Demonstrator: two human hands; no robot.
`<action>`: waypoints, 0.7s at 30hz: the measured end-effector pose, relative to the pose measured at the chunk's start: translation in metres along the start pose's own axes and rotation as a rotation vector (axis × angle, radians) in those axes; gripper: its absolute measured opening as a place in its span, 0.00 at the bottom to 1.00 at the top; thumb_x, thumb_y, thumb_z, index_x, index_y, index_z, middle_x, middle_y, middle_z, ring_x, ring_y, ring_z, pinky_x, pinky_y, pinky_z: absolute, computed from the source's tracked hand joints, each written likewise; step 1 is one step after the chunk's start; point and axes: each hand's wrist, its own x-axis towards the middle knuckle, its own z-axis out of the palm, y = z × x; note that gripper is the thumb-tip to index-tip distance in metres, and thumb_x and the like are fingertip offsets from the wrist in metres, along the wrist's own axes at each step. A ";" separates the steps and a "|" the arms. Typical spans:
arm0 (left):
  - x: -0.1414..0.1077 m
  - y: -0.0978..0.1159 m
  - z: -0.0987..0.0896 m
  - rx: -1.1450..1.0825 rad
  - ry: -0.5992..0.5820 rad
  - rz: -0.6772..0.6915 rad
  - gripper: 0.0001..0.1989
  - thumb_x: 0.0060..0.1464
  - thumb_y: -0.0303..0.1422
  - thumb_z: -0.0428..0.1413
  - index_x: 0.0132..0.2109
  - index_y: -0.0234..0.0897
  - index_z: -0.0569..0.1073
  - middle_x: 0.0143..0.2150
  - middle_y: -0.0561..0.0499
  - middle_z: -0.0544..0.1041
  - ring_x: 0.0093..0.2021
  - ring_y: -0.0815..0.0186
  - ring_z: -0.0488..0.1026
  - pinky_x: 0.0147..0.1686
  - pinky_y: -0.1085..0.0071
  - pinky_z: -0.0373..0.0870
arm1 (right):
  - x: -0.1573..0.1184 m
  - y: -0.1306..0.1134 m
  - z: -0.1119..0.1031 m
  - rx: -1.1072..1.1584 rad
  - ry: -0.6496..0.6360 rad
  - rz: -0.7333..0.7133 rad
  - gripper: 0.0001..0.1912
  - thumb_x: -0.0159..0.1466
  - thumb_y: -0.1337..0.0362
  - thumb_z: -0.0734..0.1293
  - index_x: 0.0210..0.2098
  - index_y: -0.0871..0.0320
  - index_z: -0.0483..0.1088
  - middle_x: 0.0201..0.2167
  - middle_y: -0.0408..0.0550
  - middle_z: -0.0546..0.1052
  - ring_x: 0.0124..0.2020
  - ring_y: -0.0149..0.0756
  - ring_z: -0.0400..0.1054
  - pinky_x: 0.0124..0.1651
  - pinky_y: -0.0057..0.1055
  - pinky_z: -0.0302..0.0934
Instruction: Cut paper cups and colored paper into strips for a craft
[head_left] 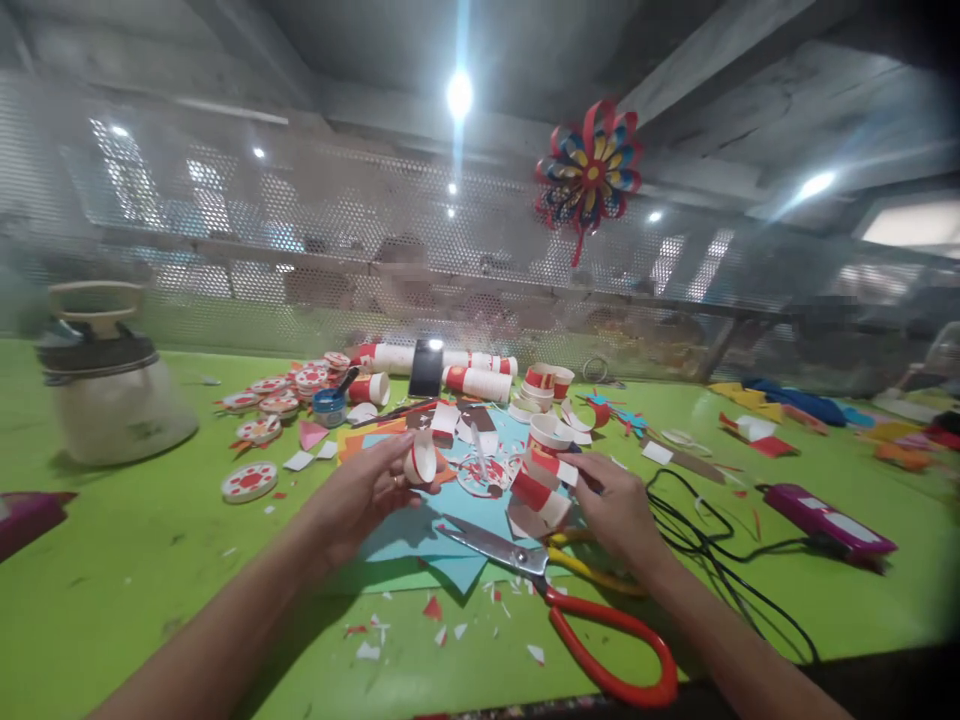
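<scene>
Pinching curved white-and-red paper-cup piece (422,460): left grip (373,492), ten o'clock from steel scissors with red and yellow handles (517,556). Right grip (619,505) holding red-and-white cut-paper strip (555,467), one o'clock. Squeezing could crease either; lowered wrist could knock handles.

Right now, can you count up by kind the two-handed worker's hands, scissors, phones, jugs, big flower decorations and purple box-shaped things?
Hands: 2, left hand and right hand
Scissors: 1
Phone: 1
Jug: 1
Flower decoration: 1
Purple things: 2, right-side box and left-edge box, partly cut off
Total: 8
</scene>
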 end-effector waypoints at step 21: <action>-0.005 0.004 0.000 0.048 0.019 0.028 0.19 0.49 0.44 0.60 0.43 0.34 0.73 0.32 0.49 0.74 0.31 0.68 0.69 0.30 0.75 0.63 | 0.163 0.017 0.044 -0.487 -0.468 0.156 0.15 0.66 0.61 0.64 0.51 0.59 0.67 0.49 0.50 0.72 0.45 0.40 0.70 0.45 0.42 0.67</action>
